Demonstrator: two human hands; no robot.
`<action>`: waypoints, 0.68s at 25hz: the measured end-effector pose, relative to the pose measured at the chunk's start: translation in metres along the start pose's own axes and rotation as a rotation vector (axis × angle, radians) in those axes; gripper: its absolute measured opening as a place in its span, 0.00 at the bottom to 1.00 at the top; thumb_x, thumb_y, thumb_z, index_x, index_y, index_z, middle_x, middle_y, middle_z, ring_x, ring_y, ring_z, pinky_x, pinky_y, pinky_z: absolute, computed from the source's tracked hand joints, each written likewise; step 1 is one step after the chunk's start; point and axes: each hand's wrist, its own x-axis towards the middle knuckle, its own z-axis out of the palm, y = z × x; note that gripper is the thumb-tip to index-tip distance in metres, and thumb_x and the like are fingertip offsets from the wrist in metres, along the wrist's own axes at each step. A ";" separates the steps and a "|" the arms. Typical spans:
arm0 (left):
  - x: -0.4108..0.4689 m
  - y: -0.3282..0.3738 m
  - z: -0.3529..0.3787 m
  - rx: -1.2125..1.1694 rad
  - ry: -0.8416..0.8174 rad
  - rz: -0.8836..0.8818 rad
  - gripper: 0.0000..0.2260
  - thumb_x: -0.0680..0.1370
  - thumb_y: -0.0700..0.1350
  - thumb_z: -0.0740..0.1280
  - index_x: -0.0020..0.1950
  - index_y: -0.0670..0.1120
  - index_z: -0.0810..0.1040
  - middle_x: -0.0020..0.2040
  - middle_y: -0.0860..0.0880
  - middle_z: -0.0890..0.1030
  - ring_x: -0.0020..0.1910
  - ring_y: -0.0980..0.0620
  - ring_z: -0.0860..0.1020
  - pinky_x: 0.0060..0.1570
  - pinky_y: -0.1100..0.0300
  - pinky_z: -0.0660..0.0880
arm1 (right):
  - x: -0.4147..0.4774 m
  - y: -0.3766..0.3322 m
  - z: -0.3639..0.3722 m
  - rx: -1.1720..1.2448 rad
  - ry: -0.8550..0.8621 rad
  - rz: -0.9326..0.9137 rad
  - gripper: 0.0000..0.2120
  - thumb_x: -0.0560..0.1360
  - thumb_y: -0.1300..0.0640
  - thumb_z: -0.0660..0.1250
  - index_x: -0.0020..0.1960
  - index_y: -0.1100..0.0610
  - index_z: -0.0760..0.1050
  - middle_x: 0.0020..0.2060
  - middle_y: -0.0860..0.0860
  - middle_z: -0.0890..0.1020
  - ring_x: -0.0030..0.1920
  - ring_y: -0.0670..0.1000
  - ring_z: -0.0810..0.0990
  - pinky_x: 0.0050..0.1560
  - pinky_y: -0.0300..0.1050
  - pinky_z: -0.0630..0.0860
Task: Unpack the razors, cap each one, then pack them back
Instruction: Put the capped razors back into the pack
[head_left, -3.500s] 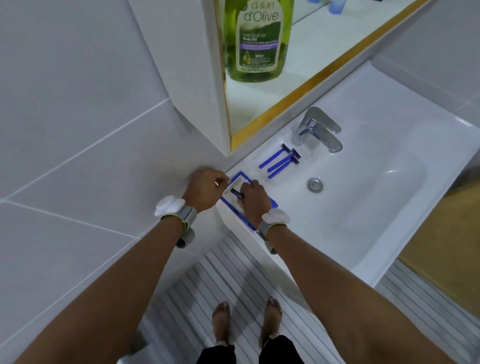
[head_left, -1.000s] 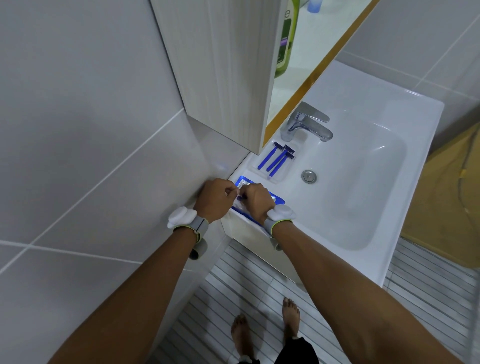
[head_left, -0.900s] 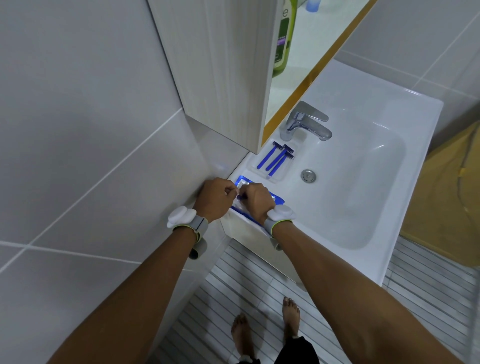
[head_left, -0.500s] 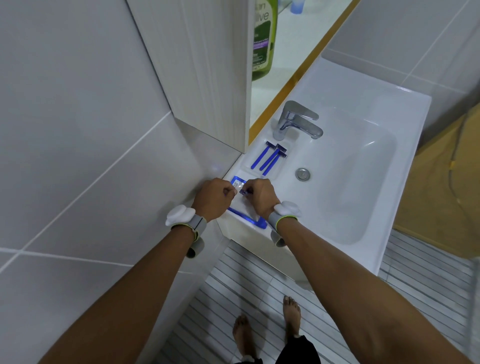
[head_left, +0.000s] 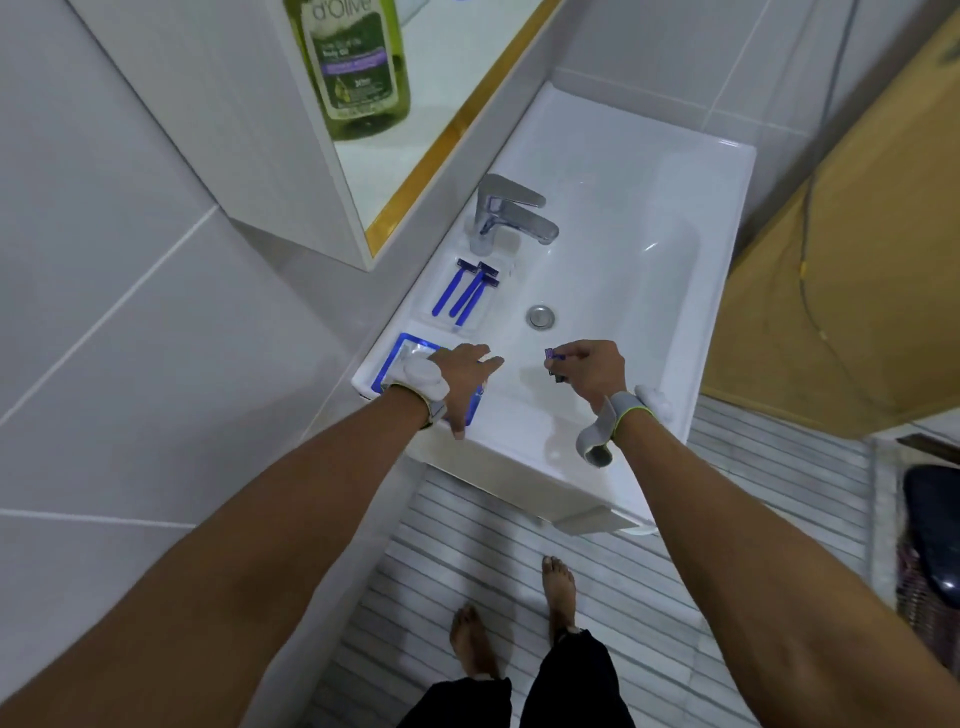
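A blue-edged razor packet (head_left: 402, 351) lies on the sink's left ledge, partly under my left hand (head_left: 465, 376), which rests flat on it with fingers spread. My right hand (head_left: 589, 369) is over the basin, pinched on a blue razor (head_left: 554, 358); only its head shows, the handle is hidden in my fist. Three blue razors (head_left: 465, 291) lie side by side in the soap recess beside the tap, heads toward the wall.
The white sink (head_left: 613, 270) has a chrome tap (head_left: 506, 215) and a drain (head_left: 540, 316). A mirror cabinet holding a green oil bottle (head_left: 356, 62) overhangs the ledge. A brown door stands to the right, a dark object (head_left: 932, 530) on the floor.
My hands, together over the packet before, have parted. My right hand has drawn a razor out and moved right over the basin; my left hand has flattened onto the packet.
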 end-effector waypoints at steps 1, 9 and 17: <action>0.002 0.002 0.000 0.065 -0.027 -0.008 0.62 0.59 0.58 0.82 0.80 0.47 0.45 0.80 0.43 0.51 0.78 0.42 0.55 0.73 0.46 0.61 | -0.001 0.001 -0.004 0.058 -0.016 0.010 0.05 0.66 0.65 0.76 0.42 0.62 0.83 0.34 0.58 0.83 0.34 0.55 0.80 0.46 0.49 0.83; 0.005 0.029 -0.025 -0.015 0.044 -0.032 0.57 0.60 0.54 0.81 0.80 0.45 0.50 0.71 0.46 0.68 0.69 0.45 0.69 0.65 0.48 0.69 | -0.003 -0.050 -0.049 0.535 -0.159 0.008 0.15 0.69 0.68 0.73 0.54 0.71 0.78 0.39 0.58 0.82 0.36 0.50 0.82 0.41 0.39 0.82; -0.003 0.097 -0.160 -1.124 0.818 -0.036 0.50 0.63 0.53 0.81 0.77 0.58 0.55 0.68 0.51 0.74 0.60 0.53 0.74 0.55 0.59 0.77 | 0.016 -0.170 -0.128 0.389 -0.319 -0.292 0.12 0.69 0.65 0.74 0.52 0.65 0.80 0.45 0.57 0.84 0.43 0.52 0.84 0.44 0.41 0.82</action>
